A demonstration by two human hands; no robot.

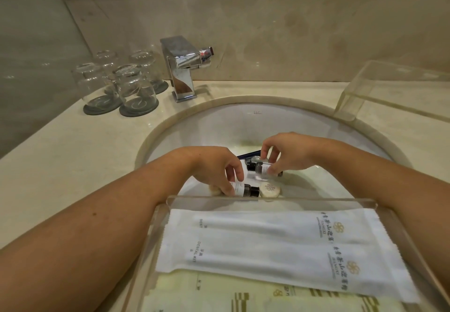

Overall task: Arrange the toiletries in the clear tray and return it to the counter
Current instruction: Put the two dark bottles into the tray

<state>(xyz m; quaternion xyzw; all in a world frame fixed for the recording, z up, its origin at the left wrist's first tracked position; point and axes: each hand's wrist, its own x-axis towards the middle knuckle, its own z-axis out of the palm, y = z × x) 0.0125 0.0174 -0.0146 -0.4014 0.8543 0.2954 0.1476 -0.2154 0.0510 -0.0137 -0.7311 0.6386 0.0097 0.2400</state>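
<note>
My left hand [219, 165] pinches a small bottle [246, 190] in curled fingers. Just beyond it, my right hand [285, 151] pinches a second bottle [259, 167]. Both are low in the sink [219, 126]. The clear tray [267, 199] sits nearer me than either grip, holding white dental packets [267, 238].

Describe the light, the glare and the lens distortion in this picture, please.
Head view: the wide lens stretches things near the edges; bright reflections sit on the faucet and glasses; the clear tray rim shines; labels on the lower bottle, in the left hand, and upper bottle, in the right hand, are too soft to read.
</note>
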